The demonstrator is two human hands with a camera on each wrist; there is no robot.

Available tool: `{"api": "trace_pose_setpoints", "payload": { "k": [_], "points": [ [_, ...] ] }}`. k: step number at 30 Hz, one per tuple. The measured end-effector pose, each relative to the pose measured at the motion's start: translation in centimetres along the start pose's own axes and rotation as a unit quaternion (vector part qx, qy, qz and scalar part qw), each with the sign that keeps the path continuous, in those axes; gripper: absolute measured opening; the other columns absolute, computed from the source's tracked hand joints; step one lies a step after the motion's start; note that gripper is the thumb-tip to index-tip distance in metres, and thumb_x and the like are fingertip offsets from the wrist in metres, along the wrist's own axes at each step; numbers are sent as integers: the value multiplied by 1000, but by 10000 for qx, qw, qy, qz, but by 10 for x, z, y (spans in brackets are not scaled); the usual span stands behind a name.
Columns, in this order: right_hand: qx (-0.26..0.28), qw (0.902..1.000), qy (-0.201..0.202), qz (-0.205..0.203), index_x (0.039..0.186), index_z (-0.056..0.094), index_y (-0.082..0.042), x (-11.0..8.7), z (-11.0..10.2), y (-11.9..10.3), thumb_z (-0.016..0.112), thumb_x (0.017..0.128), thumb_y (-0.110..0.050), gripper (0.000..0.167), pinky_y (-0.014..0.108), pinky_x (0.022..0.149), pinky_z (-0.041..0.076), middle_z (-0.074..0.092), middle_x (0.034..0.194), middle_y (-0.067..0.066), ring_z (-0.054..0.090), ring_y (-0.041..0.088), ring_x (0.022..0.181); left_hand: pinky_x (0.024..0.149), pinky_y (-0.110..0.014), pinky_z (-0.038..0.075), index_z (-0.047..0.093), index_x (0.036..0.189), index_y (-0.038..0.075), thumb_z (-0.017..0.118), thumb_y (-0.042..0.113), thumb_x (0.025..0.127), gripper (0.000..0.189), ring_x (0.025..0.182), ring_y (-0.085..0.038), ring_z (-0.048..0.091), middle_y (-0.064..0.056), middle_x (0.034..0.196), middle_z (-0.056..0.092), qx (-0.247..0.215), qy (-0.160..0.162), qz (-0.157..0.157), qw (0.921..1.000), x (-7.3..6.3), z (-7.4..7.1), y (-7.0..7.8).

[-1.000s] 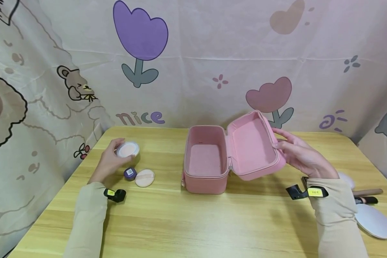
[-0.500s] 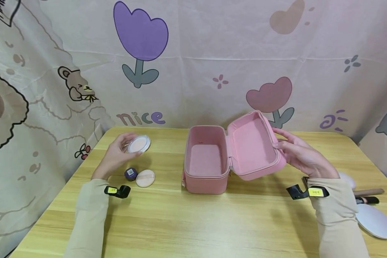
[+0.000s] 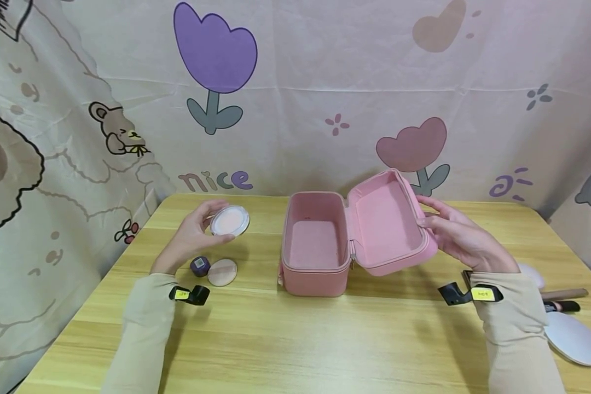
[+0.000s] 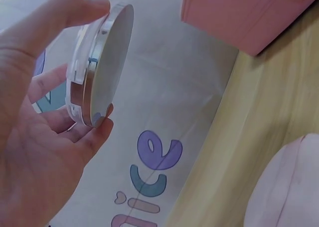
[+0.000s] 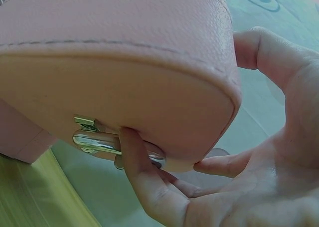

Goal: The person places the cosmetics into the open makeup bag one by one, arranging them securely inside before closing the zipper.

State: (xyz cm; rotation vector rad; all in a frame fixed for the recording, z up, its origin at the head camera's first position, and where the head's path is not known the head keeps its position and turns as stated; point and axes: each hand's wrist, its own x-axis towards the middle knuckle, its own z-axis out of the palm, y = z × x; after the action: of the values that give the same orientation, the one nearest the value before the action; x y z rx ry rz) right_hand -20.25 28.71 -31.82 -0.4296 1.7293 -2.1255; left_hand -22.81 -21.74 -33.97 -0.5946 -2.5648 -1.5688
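My left hand [image 3: 195, 232] pinches a round powder compact [image 3: 230, 221] by its edge, thumb on one side and fingers on the other. In the left wrist view the compact [image 4: 102, 62] has a silver rim and a clear side, tilted above the table. A pink cosmetic case [image 3: 315, 282] stands unzipped at the middle, its inside bare. My right hand [image 3: 465, 235] grips the raised lid [image 3: 386, 221] at its outer edge. From the right wrist view, fingers curl under the lid [image 5: 114, 92] near a metal handle [image 5: 99, 141], and the thumb is on its side.
Near my left wrist lie a small purple jar [image 3: 200, 266] and a round powder puff [image 3: 222, 272]. By my right sleeve are a pale oval disc [image 3: 575, 338], a dark tube [image 3: 562, 306] and a brown stick [image 3: 563, 294]. A patterned cloth [image 3: 295, 109] hangs behind the table.
My left hand has lifted the compact and carried it rightward, toward the case, tilting it on the way. The right hand and the lid have stayed in place.
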Motion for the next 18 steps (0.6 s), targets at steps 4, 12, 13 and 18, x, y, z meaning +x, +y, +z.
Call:
{"api": "trace_pose_setpoints", "payload": {
  "k": [4, 12, 13, 18],
  "points": [
    [16, 10000, -17, -5, 142, 24, -12, 2, 1, 0, 44, 96, 2, 52, 36, 83, 54, 52, 126, 8, 60, 21, 103, 110, -46, 29, 39, 139, -7, 78, -2, 75, 74, 131, -35, 38, -23, 141, 44, 10, -94, 41, 9999, 0, 3, 1],
    [-39, 9999, -104, -47, 142, 25, -14, 3, 1, 3, 44, 97, 0, 51, 36, 84, 53, 52, 126, 6, 59, 20, 105, 107, -34, 34, 39, 139, -8, 76, -5, 74, 75, 129, -33, 41, -22, 141, 45, -477, -286, 138, 9984, 0, 12, 2],
    [-5, 9999, -109, -67, 141, 26, -15, 1, -1, 3, 43, 97, 1, 49, 36, 83, 54, 53, 126, 6, 59, 20, 105, 106, -32, 35, 38, 139, -8, 76, -5, 74, 75, 128, -32, 42, -22, 141, 44, -654, -391, 158, 9970, 2, 17, 2],
    [64, 9997, -173, -153, 139, 28, -16, 0, -4, 4, 42, 97, 3, 48, 37, 82, 54, 54, 123, 8, 60, 21, 104, 105, -25, 35, 38, 140, -8, 76, -6, 74, 76, 129, -29, 43, -20, 142, 44, -1157, -723, 159, 9905, 3, 34, 8]
  ]
}}
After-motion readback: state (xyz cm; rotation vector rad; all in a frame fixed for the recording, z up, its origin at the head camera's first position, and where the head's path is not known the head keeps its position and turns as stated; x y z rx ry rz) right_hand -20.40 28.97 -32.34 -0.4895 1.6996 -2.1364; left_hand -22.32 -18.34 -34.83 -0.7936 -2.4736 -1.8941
